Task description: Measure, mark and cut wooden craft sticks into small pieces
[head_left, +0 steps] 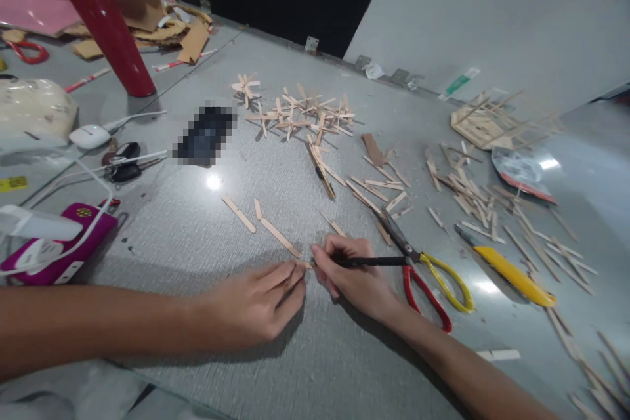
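Observation:
My left hand (pixel 268 298) is closed on a small wooden craft stick (pixel 308 264), most of it hidden by the fingers. My right hand (pixel 357 275) grips a slim black pen-like tool (pixel 381 262), its tip close to the stick's end; whether it is a pen or a blade I cannot tell. Just beyond my fingers lie a cut craft stick (pixel 278 236) and a shorter craft stick piece (pixel 239 213). Scissors (pixel 411 252) with one red and one yellow handle rest right of my right hand, partly behind the black tool.
Star-shaped stick assemblies (pixel 305 111) stand at the back. Loose sticks (pixel 467 193) and a yellow cutter knife (pixel 514 275) lie right, before a stick frame (pixel 485 121). On the left are a red bottle (pixel 105 26), a white mouse (pixel 89 136), keys (pixel 125 161) and a purple case (pixel 93 230).

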`<state>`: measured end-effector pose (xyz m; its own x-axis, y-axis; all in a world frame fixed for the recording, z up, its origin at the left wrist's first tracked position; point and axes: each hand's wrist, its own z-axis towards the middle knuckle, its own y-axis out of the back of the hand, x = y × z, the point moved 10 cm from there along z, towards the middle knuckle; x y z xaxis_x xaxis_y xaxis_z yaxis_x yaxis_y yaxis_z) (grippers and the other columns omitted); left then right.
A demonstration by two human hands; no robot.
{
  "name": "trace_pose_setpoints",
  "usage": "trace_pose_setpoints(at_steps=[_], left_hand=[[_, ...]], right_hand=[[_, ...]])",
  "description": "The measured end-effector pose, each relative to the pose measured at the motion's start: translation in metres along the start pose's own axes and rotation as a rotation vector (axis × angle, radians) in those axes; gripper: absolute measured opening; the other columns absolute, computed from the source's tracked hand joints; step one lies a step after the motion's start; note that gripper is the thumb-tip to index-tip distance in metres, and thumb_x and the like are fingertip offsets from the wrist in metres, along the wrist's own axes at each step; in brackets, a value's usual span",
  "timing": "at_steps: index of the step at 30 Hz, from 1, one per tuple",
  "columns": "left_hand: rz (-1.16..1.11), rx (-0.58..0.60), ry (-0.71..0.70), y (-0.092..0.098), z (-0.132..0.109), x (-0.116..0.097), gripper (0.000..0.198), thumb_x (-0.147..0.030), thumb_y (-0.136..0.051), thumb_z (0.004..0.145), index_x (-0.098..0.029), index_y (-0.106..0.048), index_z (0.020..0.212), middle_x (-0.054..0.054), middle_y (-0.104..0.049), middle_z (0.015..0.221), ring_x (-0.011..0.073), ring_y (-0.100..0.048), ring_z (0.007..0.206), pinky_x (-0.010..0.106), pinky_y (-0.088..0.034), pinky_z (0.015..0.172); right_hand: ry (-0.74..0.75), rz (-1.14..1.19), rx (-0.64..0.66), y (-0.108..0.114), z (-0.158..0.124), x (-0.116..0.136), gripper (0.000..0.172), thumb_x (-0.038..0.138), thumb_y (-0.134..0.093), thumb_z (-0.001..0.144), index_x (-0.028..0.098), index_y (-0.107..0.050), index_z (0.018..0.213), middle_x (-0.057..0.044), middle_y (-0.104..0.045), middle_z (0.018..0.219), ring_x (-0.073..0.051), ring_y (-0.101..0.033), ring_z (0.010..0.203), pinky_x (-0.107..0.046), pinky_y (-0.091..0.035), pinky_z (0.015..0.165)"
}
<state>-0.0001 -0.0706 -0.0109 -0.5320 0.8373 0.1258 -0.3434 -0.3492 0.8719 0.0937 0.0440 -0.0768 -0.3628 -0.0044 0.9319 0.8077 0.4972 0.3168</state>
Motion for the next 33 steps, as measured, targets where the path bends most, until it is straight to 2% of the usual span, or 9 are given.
trace_pose_setpoints(at_steps=[9,15,23,33], left_hand=[[-0.001,-0.007,0.002,0.000,0.000,-0.001,0.029,-0.005,-0.053,0.093,0.004,-0.072,0.114,0.026,-0.077,0.114,0.0283,-0.075,0.108,0.036,-0.061,0.101],[-0.017,-0.006,-0.002,-0.001,-0.001,0.000,0.029,-0.005,-0.051,0.095,0.003,-0.071,0.114,0.026,-0.077,0.115,0.0279,-0.075,0.109,0.036,-0.061,0.100],[-0.032,0.008,0.004,0.002,0.002,0.002,0.029,-0.005,-0.051,0.095,0.004,-0.072,0.113,0.025,-0.077,0.115,0.0290,-0.075,0.109,0.036,-0.061,0.101],[-0.056,0.003,0.015,0.000,0.000,0.001,0.030,-0.006,-0.053,0.093,0.006,-0.070,0.115,0.027,-0.076,0.116,0.0300,-0.074,0.112,0.037,-0.060,0.103]], right_hand=[[0.010,-0.049,0.000,-0.001,0.000,0.003,0.053,0.054,-0.062,0.097,0.024,-0.044,0.057,0.006,-0.047,0.042,-0.008,-0.041,0.033,-0.024,-0.031,0.037],[0.074,-0.176,-0.034,0.004,-0.001,0.017,0.049,0.038,-0.065,0.095,0.025,-0.038,0.055,0.007,-0.039,0.043,-0.010,-0.033,0.043,-0.026,-0.027,0.043],[0.098,-0.220,-0.036,0.006,-0.003,0.015,0.041,0.024,-0.058,0.093,0.024,-0.036,0.059,0.007,-0.040,0.045,-0.008,-0.036,0.043,-0.025,-0.026,0.044],[0.048,-0.057,-0.026,0.001,-0.002,0.007,0.047,0.041,-0.058,0.100,0.024,-0.043,0.058,0.006,-0.049,0.042,-0.007,-0.042,0.033,-0.022,-0.032,0.039]])
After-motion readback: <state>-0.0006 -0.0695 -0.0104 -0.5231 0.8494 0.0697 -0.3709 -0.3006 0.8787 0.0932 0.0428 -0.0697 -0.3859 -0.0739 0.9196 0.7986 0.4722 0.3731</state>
